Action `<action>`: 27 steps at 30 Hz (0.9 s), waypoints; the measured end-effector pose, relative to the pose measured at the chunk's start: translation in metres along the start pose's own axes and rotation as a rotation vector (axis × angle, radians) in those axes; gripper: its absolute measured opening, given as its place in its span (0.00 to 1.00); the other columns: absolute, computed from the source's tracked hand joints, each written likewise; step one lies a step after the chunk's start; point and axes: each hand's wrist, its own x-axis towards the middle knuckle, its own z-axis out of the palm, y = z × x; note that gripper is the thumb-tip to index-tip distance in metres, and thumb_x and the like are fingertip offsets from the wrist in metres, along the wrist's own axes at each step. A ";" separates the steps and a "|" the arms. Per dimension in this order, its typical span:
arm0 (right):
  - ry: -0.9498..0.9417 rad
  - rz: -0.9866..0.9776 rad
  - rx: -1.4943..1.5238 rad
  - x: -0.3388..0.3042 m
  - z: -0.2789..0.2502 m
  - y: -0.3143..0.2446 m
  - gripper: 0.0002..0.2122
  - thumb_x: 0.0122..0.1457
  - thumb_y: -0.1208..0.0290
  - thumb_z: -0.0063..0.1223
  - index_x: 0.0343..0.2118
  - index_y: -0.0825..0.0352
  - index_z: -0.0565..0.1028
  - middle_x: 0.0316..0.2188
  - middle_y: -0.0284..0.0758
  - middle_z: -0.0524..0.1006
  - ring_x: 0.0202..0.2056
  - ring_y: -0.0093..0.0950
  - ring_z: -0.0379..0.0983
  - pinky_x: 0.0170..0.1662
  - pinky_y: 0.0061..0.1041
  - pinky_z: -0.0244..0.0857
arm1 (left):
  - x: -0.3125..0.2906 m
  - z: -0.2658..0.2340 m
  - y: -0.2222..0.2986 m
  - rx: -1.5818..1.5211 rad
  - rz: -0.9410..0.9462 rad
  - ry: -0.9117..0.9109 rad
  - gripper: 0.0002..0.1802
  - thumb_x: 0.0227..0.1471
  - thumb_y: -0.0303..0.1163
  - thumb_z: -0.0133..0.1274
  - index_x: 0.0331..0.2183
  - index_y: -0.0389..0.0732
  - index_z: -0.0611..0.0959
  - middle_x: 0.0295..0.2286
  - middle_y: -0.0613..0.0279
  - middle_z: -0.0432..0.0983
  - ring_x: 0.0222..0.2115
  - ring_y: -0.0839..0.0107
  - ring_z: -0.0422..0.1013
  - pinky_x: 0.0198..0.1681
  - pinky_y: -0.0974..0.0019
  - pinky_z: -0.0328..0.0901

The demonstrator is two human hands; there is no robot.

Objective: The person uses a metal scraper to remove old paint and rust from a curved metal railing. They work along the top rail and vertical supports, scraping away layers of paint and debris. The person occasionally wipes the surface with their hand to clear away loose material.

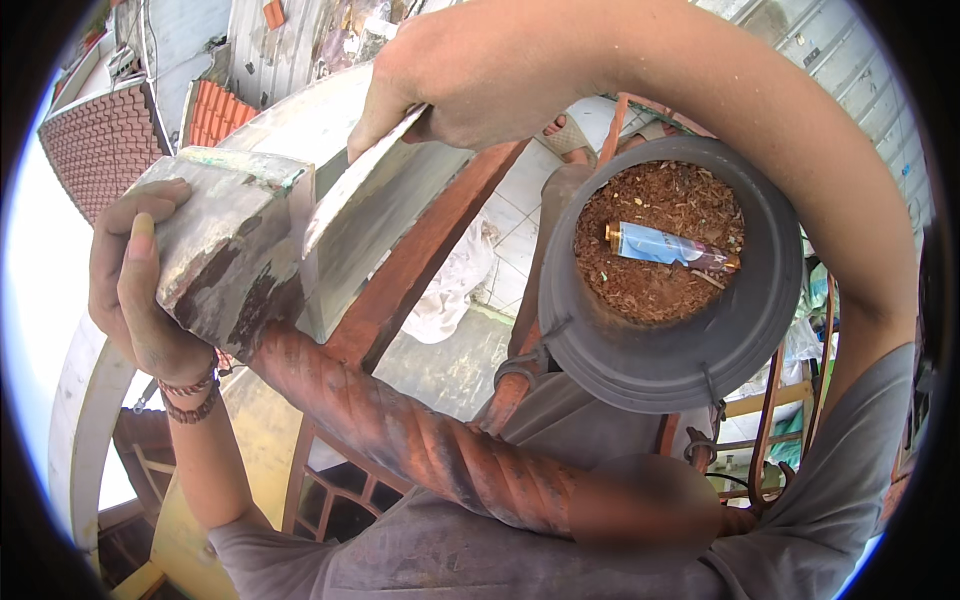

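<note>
- Twisted reddish post [420, 440]: runs lower right to upper left, its top hidden under the block, its lower end blurred out.
- Grey bucket [640, 350]: hangs right of the post, just beside it, full of red-brown sawdust; a blue tube [668, 247] lies on top. Far rim hidden by the right forearm.
- Grey-white block [225, 245]: sits atop the post, worn and stained, green paint along its top edge.
- Flat metal blade [375, 215]: leans on the block's right face; handle hidden in the fist.
- Left hand [130, 280]: grip wrapped round the block's left side, fingers on its face.
- Right hand [470, 85]: grip closed on the blade's top end.
- Open drop below: tiled floor, roofs far down; little room between block and bucket.
</note>
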 end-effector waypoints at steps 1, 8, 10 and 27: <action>-0.030 0.028 0.022 0.001 -0.002 -0.002 0.13 0.49 0.82 0.42 0.36 0.72 0.78 0.23 0.49 0.76 0.27 0.40 0.71 0.34 0.38 0.64 | 0.000 0.000 0.000 0.001 -0.001 0.006 0.20 0.55 0.33 0.40 0.32 0.24 0.78 0.34 0.45 0.77 0.39 0.61 0.71 0.49 0.63 0.61; -0.181 0.133 0.122 0.007 -0.021 -0.005 0.11 0.48 0.83 0.42 0.32 0.73 0.76 0.22 0.49 0.75 0.26 0.40 0.70 0.33 0.38 0.64 | -0.001 0.001 0.001 -0.004 0.005 0.005 0.20 0.54 0.34 0.40 0.32 0.24 0.78 0.34 0.45 0.77 0.39 0.61 0.71 0.48 0.63 0.61; -0.214 0.202 0.065 0.012 -0.020 -0.006 0.10 0.48 0.83 0.42 0.31 0.73 0.76 0.21 0.49 0.74 0.26 0.40 0.70 0.33 0.38 0.63 | 0.000 0.000 0.000 0.000 0.019 -0.003 0.20 0.54 0.34 0.40 0.32 0.24 0.78 0.34 0.45 0.77 0.39 0.62 0.71 0.49 0.63 0.61; -0.018 0.044 -0.054 -0.001 -0.001 0.000 0.06 0.47 0.82 0.45 0.28 0.74 0.74 0.20 0.50 0.72 0.25 0.44 0.69 0.33 0.40 0.63 | -0.001 0.001 0.001 0.014 0.001 0.030 0.18 0.53 0.33 0.41 0.31 0.26 0.78 0.33 0.48 0.77 0.38 0.63 0.71 0.48 0.64 0.61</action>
